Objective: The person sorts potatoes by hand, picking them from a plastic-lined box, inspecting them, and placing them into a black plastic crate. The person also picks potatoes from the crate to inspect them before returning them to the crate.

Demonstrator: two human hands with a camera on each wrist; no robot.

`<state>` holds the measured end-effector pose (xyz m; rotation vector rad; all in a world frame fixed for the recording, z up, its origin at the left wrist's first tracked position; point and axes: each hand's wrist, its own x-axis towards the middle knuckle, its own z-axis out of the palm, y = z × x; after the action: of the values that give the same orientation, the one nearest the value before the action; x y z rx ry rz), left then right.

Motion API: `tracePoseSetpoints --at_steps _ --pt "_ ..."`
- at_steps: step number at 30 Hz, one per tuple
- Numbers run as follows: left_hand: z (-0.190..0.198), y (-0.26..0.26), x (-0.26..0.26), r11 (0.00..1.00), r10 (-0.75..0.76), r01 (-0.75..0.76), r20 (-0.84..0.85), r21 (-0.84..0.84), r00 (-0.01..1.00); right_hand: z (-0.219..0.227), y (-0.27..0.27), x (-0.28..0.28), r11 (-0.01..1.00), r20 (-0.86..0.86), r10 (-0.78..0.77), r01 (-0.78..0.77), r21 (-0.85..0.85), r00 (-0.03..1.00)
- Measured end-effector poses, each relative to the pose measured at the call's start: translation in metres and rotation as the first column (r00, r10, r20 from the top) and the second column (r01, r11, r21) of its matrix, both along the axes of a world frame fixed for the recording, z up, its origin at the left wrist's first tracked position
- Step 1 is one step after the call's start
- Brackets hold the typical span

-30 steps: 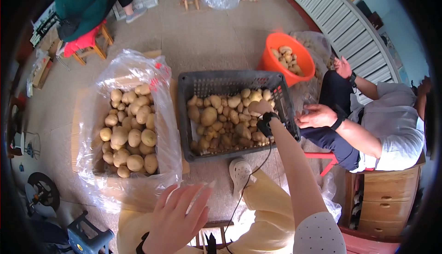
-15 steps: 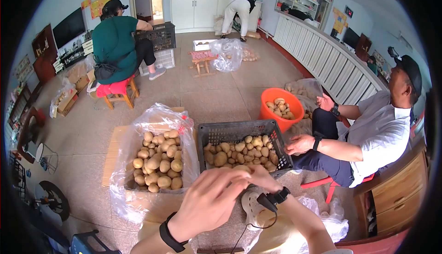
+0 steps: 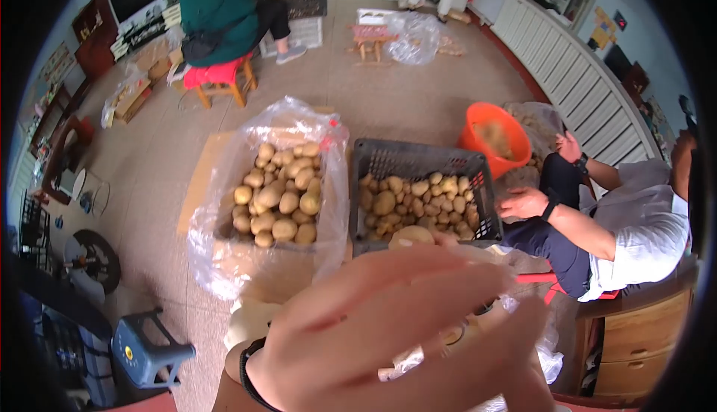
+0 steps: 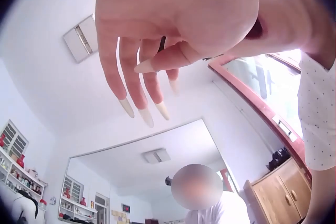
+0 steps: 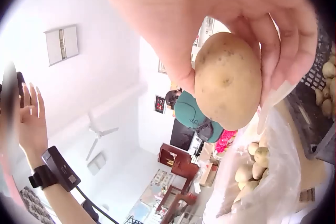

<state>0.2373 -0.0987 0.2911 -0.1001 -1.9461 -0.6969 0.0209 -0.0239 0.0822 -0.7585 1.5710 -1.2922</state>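
A large pale-brown potato (image 5: 228,79) is gripped between the thumb and fingers of my right hand (image 5: 241,3). In the head view this potato (image 3: 411,237) shows at the near rim of the black plastic crate (image 3: 429,154), and most of the right hand is hidden. My left hand (image 3: 388,322) is raised close to the camera and blurred. Its loosely bent fingers hold nothing in the left wrist view, where the palm (image 4: 178,3) and long nails show. Left of the crate, a plastic-lined cardboard box (image 3: 216,244) holds many potatoes (image 3: 287,201); smaller potatoes (image 3: 418,195) fill the crate.
An orange bucket (image 3: 478,132) stands behind the crate's right corner. A seated person in a white shirt (image 3: 646,218) is at the right, hands near the crate. Another person in green (image 3: 216,16) sits at the far left. A blue stool (image 3: 149,348) stands at lower left.
My right hand has come out of the crate toward me, now with a potato. My left hand has risen closer to the camera. The head view has tilted up, then down again.
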Motion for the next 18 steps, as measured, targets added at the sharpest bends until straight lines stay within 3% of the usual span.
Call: tracePoseSetpoints --at_steps 2,5,6,7,8,11,14,18 --pt "-0.004 0.006 0.003 0.999 0.016 -0.015 -0.01 0.037 1.0 -0.015 -0.003 -0.001 0.995 0.012 -0.014 0.013 0.097 1.0" --pt "-0.006 0.011 0.004 0.997 0.039 -0.035 -0.044 0.072 0.998 0.033 -0.015 0.02 0.984 -0.023 0.006 -0.002 0.175 1.0" --pt "-0.008 0.011 0.005 0.996 0.044 -0.04 -0.052 0.082 0.998 0.008 -0.007 0.012 0.983 -0.016 0.01 -0.007 0.182 1.0" --pt "-0.009 0.013 0.006 0.995 0.049 -0.044 -0.056 0.087 0.997 0.012 -0.014 0.019 0.991 -0.064 -0.006 0.015 0.136 0.998" --pt "-0.009 0.013 0.005 0.995 0.049 -0.043 -0.061 0.091 0.997 -0.012 -0.006 0.012 0.996 -0.111 -0.024 0.034 0.088 0.994" --pt "-0.009 0.014 0.004 0.994 0.061 -0.054 -0.078 0.097 0.995 -0.016 -0.006 0.011 0.996 -0.214 -0.025 0.042 0.078 0.977" --pt "-0.009 0.017 0.005 0.993 0.066 -0.057 -0.098 0.1 0.993 -0.013 -0.007 0.011 0.994 -0.126 -0.046 0.058 0.09 0.991" --pt "-0.014 0.016 0.007 0.992 0.076 -0.066 -0.092 0.104 0.993 -0.01 -0.009 0.012 0.994 -0.141 -0.047 0.059 0.088 0.989"
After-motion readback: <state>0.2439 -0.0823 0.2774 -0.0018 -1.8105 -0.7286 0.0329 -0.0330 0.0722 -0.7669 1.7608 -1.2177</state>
